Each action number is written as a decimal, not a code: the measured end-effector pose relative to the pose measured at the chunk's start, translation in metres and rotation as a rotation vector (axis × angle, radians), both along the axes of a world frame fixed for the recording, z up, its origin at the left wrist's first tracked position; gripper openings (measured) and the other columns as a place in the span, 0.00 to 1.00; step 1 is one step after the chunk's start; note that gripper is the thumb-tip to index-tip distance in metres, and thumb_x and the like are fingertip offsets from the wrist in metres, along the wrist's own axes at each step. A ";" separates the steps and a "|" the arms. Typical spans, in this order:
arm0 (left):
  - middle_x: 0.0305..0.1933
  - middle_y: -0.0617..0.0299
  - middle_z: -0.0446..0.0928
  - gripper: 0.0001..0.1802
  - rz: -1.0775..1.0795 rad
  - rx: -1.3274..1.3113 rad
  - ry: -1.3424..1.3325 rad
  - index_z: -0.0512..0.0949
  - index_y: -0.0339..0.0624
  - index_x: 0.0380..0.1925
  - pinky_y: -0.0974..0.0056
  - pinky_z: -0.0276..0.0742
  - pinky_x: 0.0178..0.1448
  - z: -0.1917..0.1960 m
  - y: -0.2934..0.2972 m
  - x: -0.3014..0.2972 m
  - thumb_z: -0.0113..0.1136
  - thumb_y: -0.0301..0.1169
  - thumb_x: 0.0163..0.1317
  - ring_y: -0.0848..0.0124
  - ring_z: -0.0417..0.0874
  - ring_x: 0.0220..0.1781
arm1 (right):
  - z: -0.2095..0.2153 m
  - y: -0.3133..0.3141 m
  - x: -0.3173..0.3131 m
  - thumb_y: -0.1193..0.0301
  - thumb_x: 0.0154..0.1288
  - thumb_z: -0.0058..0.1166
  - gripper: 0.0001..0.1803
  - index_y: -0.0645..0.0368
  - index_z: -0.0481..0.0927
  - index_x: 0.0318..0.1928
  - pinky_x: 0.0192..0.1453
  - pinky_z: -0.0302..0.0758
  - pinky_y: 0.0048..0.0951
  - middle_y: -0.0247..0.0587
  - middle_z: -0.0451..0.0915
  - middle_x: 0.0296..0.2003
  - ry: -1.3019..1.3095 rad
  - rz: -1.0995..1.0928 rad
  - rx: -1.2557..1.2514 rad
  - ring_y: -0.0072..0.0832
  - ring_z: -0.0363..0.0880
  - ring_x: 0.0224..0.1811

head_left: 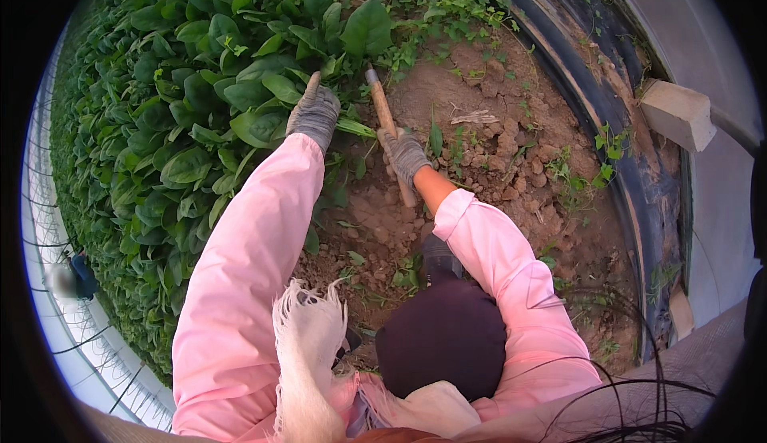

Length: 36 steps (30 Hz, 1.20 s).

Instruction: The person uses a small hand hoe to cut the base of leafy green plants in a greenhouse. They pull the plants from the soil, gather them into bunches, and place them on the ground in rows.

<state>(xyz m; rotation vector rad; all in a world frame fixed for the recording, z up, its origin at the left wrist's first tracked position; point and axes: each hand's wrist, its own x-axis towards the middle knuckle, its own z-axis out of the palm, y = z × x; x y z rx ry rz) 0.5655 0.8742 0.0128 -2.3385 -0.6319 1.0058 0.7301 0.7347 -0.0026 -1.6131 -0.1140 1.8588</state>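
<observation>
Two gloved hands work at the plants' [200, 91] edge. Left hand [314, 114] grips green leaves [268, 123], fingers closed on them. Right hand [406, 155] is clamped round a wooden handle [382, 107] over bare soil [495, 139].

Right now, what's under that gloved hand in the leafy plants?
Broad green leaves lie beneath the left hand, which presses among them. Their stems and the soil below are covered.
</observation>
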 end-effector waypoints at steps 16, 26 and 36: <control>0.47 0.65 0.79 0.18 0.127 -0.130 -0.110 0.77 0.53 0.53 0.48 0.34 0.83 0.025 0.003 0.006 0.49 0.28 0.64 0.65 0.77 0.60 | 0.009 -0.102 0.012 0.49 0.72 0.52 0.23 0.55 0.69 0.49 0.15 0.67 0.27 0.31 0.69 0.20 0.022 -0.166 0.143 0.21 0.65 0.13; 0.57 0.62 0.74 0.27 0.215 -0.113 -0.170 0.66 0.51 0.66 0.51 0.39 0.82 0.032 0.016 0.003 0.47 0.28 0.65 0.65 0.74 0.64 | -0.015 -0.002 -0.017 0.53 0.75 0.49 0.17 0.52 0.66 0.46 0.14 0.67 0.31 0.33 0.68 0.20 0.004 -0.256 0.234 0.25 0.65 0.12; 0.50 0.63 0.80 0.19 0.166 -0.068 -0.060 0.74 0.48 0.55 0.49 0.36 0.83 0.018 0.018 0.000 0.47 0.28 0.64 0.65 0.77 0.60 | -0.020 0.018 -0.034 0.53 0.74 0.51 0.18 0.54 0.68 0.48 0.16 0.68 0.30 0.31 0.66 0.20 0.025 -0.327 0.215 0.23 0.64 0.14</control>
